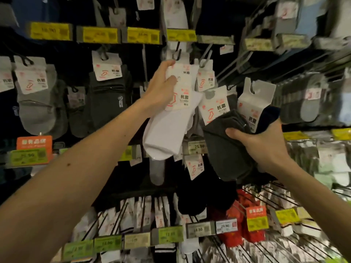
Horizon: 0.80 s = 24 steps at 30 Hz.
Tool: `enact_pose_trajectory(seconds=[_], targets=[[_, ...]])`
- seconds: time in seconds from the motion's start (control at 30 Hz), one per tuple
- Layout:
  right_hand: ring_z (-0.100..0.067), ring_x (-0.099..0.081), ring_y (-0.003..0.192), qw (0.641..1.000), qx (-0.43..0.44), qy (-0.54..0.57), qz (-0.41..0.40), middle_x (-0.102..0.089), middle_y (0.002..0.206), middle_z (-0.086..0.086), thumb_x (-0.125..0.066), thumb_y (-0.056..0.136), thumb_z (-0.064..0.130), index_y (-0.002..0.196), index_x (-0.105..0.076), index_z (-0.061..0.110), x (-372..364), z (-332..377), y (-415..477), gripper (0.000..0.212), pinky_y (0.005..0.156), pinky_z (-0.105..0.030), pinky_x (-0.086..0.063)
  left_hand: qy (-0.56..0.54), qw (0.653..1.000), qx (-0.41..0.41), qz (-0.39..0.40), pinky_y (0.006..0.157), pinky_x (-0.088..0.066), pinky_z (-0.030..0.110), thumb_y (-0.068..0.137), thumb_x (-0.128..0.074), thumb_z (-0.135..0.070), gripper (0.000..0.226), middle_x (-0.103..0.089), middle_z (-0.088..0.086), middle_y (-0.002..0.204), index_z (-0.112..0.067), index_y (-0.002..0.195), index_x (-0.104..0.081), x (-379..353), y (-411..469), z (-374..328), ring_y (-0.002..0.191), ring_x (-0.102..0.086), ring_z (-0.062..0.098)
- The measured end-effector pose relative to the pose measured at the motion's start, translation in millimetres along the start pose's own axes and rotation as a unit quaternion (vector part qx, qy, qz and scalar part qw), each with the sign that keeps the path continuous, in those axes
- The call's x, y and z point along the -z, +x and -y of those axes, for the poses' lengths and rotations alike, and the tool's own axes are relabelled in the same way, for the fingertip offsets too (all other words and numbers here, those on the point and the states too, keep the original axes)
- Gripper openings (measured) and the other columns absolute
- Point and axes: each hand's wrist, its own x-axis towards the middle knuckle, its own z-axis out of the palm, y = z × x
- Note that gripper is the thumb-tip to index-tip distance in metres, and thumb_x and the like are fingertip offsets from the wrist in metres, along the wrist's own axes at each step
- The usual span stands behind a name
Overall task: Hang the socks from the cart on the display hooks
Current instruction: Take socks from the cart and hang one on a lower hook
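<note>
**Ann:** What is the left hand (161, 90) doing?

**Ben:** It is curled round the top of the white socks (165, 133). The thumb and fingers pinch the stiff paper card (181, 99) there. The socks look soft and smooth. They hang down long and floppy.

**Ann:** Where is the top of the card?

**Ben:** Right up at a thin, bent metal display hook (176, 52). It is too blurry to tell if the card is on the hook.

**Ann:** And the right hand (266, 149)?

**Ben:** It is to the right of the white socks and a bit lower. Its fingers are wrapped tight round a thick bunch of dark grey socks (226, 149). They look fuzzy and folded. White cards (254, 99) with hook-shaped cut-outs stick up from the bunch. A dark blue sock (270, 115) peeks out behind them.

**Ann:** What else is near the white socks?

**Ben:** Just above them is a flat yellow price tag (181, 35). Far to their left hang light grey socks (36, 112) with rounded toes. Well below them, to the right, are bright red socks (235, 223).
</note>
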Motion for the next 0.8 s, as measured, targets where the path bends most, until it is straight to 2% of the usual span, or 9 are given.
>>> enact_pose_trajectory(seconds=[0.13,0.23,0.33,0.43,0.57,0.67,0.73,0.8], targets=[[-0.015,-0.066,0.113,1.0,0.001,-0.015,0.009,-0.069,0.122,0.004,-0.09,0.068,0.013,0.132,-0.06,0.016,15,-3,17,0.071,0.099,-0.046,-0.054,-0.025,0.999,0.028,-0.019,0.063,-0.056,0.018,0.105,-0.039,-0.012,0.049,-0.052,0.002,0.136,-0.03,0.15,-0.032,-9,27,-12,0.088,-0.065,0.008],[-0.013,-0.065,0.113,0.999,0.01,-0.031,0.007,-0.068,0.121,0.005,-0.09,0.067,0.015,0.133,-0.059,0.018,23,-3,25,0.073,0.099,-0.043,-0.054,-0.028,0.999,0.035,-0.031,0.054,-0.052,0.013,0.105,-0.041,-0.01,0.052,-0.052,0.0,0.135,-0.029,0.152,-0.03,-15,39,-19,0.075,-0.063,0.001],[-0.012,-0.066,0.11,0.999,0.016,-0.04,0.006,-0.07,0.118,0.008,-0.091,0.066,0.017,0.131,-0.061,0.019,31,-4,33,0.071,0.097,-0.043,-0.055,-0.013,0.999,0.008,-0.048,0.056,-0.051,0.012,0.105,-0.04,-0.009,0.053,-0.044,0.001,0.149,-0.031,0.152,-0.03,-18,50,-22,0.077,-0.063,-0.002],[-0.011,-0.066,0.111,0.999,0.018,-0.035,0.012,-0.07,0.119,0.009,-0.09,0.068,0.017,0.131,-0.061,0.02,37,-7,41,0.07,0.097,-0.043,-0.055,-0.007,0.997,-0.021,-0.078,0.06,-0.053,0.018,0.105,-0.038,-0.008,0.053,-0.051,-0.002,0.138,-0.034,0.15,-0.032,-19,58,-25,0.081,-0.064,0.007],[-0.013,-0.065,0.113,0.999,0.017,-0.023,0.026,-0.068,0.122,0.007,-0.091,0.067,0.023,0.133,-0.058,0.021,38,-10,53,0.074,0.097,-0.044,-0.055,0.025,0.994,-0.013,-0.104,0.06,-0.053,0.015,0.105,-0.039,-0.01,0.052,-0.043,-0.008,0.132,-0.035,0.15,-0.03,-18,69,-28,0.081,-0.063,0.006],[-0.014,-0.065,0.112,0.999,0.019,-0.016,0.03,-0.068,0.122,0.007,-0.09,0.064,0.029,0.133,-0.058,0.022,37,-13,58,0.077,0.096,-0.045,-0.055,0.06,0.99,-0.012,-0.126,0.071,-0.055,0.021,0.105,-0.04,-0.012,0.052,-0.043,-0.003,0.142,-0.037,0.15,-0.03,-20,80,-25,0.094,-0.063,0.011],[-0.014,-0.066,0.111,0.999,0.015,-0.005,0.036,-0.069,0.121,0.008,-0.09,0.062,0.032,0.132,-0.059,0.022,36,-17,61,0.077,0.096,-0.045,-0.055,0.07,0.988,-0.011,-0.138,0.075,-0.057,0.023,0.105,-0.041,-0.011,0.053,-0.043,-0.006,0.136,-0.039,0.148,-0.03,-22,85,-24,0.098,-0.061,0.013],[-0.012,-0.066,0.111,0.999,0.015,0.006,0.041,-0.069,0.121,0.009,-0.089,0.063,0.03,0.132,-0.059,0.023,36,-21,64,0.076,0.097,-0.044,-0.055,0.084,0.985,-0.015,-0.149,0.086,-0.057,0.037,0.103,-0.043,-0.01,0.056,-0.045,-0.007,0.134,-0.042,0.146,-0.03,-26,90,-23,0.107,-0.06,0.021]])
